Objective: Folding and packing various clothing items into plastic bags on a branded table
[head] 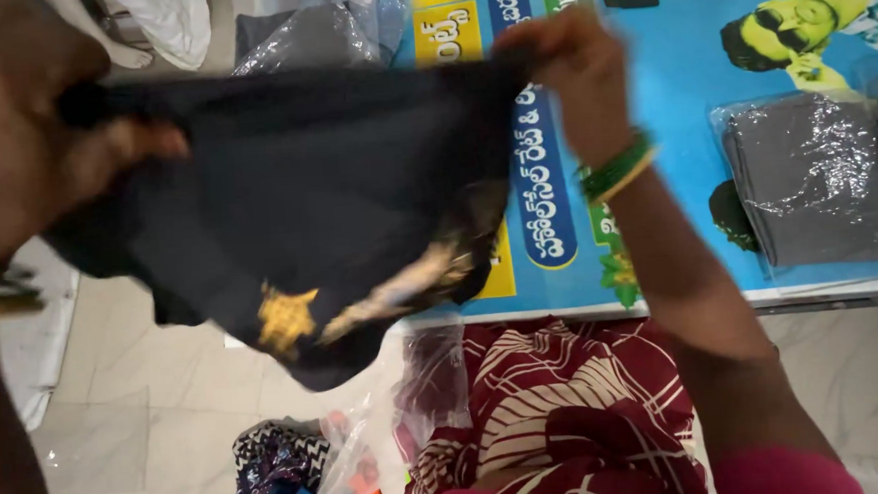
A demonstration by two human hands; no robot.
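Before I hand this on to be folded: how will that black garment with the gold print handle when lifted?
Likely floppy: the black garment sags between the left hand and right hand. Probably light, held by its top edge alone. It bunches at the bottom, so probably soft.

Our left hand [103, 144] raised close to the camera, blurred, fingers pinched shut, our right hand [574, 54] lifted further out — fingertips clenched, wrist bent, forearm angled up.

black garment [296, 194], gold print
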